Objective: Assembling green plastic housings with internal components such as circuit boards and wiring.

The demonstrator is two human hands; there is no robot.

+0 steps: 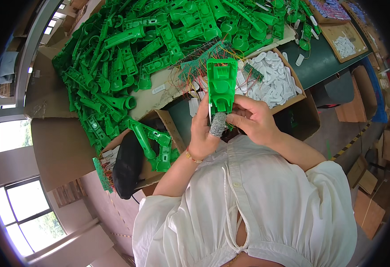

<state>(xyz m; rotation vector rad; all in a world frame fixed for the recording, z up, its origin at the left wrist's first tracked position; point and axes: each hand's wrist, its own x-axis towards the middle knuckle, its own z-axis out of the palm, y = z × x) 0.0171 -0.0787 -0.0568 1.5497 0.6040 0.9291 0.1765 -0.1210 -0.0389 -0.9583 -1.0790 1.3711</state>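
I hold a green plastic housing part [221, 84] upright in front of me with both hands. My left hand [202, 133] grips its left lower edge, and the thumb wears a grey knitted finger cot. My right hand [252, 118] pinches the lower right side of the same part, fingers curled against it. Thin coloured wires trail from behind the part toward a small green circuit board [253, 72].
A large heap of green plastic parts [132, 49] covers the cardboard-lined table. A cardboard box of white plastic pieces [278, 84] stands behind my hands. Another box [150, 147] at left holds green parts, circuit boards and a black cloth. More trays sit far right.
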